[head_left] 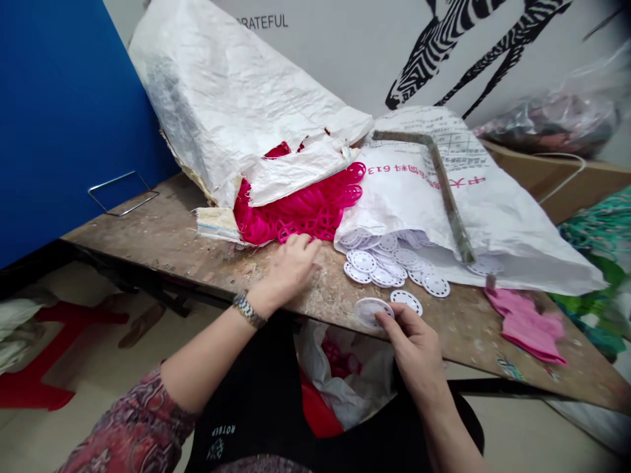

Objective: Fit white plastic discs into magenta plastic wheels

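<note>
Head view: right grip (417, 348) pinches white disc (369, 311), best by the rim; left grip (292, 268), closure unclear, at pink rings (300, 213) ahead.

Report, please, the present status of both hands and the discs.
Left hand at pink pieces. Right hand pinching white disc. More discs at mouth of printed sack; bent bar across it.

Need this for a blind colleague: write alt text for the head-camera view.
A person's right hand holds a white disc at a worn table, while the left hand is at pink pieces spilling from a torn white sack. More discs lie at the mouth of a printed sack topped by a bent bar.
</note>
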`<action>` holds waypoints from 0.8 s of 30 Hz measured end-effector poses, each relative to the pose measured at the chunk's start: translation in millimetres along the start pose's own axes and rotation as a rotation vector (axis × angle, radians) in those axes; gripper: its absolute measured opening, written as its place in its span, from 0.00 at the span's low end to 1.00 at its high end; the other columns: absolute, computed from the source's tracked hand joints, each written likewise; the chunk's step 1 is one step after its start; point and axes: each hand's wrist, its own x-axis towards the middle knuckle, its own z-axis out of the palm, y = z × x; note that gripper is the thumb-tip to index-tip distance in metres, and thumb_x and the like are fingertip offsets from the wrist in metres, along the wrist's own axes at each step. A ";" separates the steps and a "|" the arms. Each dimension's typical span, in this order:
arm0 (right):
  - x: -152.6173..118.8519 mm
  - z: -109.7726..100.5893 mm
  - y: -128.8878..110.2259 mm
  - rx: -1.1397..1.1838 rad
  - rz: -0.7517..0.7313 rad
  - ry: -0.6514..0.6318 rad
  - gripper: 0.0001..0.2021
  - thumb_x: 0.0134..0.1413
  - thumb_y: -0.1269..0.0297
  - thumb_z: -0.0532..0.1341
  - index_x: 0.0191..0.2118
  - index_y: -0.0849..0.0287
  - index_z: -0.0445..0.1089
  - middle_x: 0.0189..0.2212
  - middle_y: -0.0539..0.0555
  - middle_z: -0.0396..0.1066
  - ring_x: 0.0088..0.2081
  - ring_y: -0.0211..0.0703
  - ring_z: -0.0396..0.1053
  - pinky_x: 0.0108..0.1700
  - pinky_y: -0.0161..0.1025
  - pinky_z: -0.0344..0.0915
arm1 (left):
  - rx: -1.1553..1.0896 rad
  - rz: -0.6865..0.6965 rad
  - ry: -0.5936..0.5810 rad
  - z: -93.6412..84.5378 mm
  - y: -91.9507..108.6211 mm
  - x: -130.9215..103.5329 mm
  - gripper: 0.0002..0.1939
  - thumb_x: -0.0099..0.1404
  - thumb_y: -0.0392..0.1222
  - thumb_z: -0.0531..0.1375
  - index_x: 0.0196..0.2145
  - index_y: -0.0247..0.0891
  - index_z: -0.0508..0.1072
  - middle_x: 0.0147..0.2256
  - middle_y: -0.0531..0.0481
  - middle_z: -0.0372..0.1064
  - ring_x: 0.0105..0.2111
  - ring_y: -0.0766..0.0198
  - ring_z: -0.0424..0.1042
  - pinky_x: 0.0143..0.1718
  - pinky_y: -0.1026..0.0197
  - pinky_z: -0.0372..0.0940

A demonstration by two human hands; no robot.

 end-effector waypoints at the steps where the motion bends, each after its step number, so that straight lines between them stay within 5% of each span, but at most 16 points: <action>1: -1.4 -0.7 1.8 -0.010 0.001 -0.014 0.12 0.52 0.53 0.65 0.33 0.57 0.74 0.28 0.51 0.74 0.32 0.44 0.69 0.36 0.38 0.66 | 0.110 -0.055 0.003 -2.0 -9.0 5.7 0.18 0.67 0.40 0.57 0.54 0.35 0.66 0.51 0.36 0.64 0.53 0.47 0.61 0.49 0.49 0.62; 6: -8.6 1.8 10.7 0.011 0.027 -0.081 0.14 0.53 0.51 0.64 0.35 0.58 0.73 0.28 0.52 0.73 0.31 0.45 0.69 0.35 0.38 0.66 | 0.362 -0.137 -0.054 -0.2 -40.9 26.2 0.20 0.67 0.43 0.57 0.55 0.33 0.65 0.47 0.35 0.65 0.50 0.47 0.61 0.46 0.50 0.60; 12: -15.2 4.0 7.7 0.030 0.048 -0.094 0.13 0.54 0.51 0.64 0.34 0.57 0.72 0.27 0.51 0.71 0.30 0.43 0.67 0.33 0.37 0.64 | 0.380 -0.128 -0.064 4.8 -49.5 32.4 0.24 0.66 0.43 0.58 0.57 0.33 0.63 0.46 0.36 0.66 0.50 0.47 0.61 0.46 0.51 0.60; 15: -13.7 2.8 5.2 0.084 0.089 -0.086 0.13 0.53 0.51 0.65 0.33 0.57 0.72 0.27 0.50 0.71 0.30 0.42 0.67 0.33 0.36 0.64 | 0.324 -0.070 -0.015 3.3 -43.6 26.0 0.32 0.66 0.46 0.58 0.63 0.31 0.56 0.48 0.35 0.66 0.50 0.46 0.63 0.48 0.50 0.61; 20: -2.1 7.4 1.5 0.349 0.175 -0.034 0.15 0.47 0.51 0.70 0.36 0.56 0.75 0.39 0.54 0.77 0.40 0.47 0.72 0.43 0.42 0.68 | -0.029 0.137 0.030 7.8 -20.6 -0.9 0.34 0.66 0.42 0.57 0.65 0.31 0.50 0.55 0.34 0.64 0.54 0.50 0.65 0.54 0.51 0.62; 24: 6.2 15.9 -10.8 0.505 0.235 -0.007 0.15 0.43 0.53 0.72 0.33 0.56 0.74 0.38 0.54 0.77 0.39 0.47 0.73 0.41 0.43 0.69 | -0.244 0.291 0.067 14.9 2.3 -24.0 0.38 0.65 0.39 0.59 0.67 0.37 0.44 0.60 0.35 0.58 0.60 0.49 0.61 0.59 0.47 0.60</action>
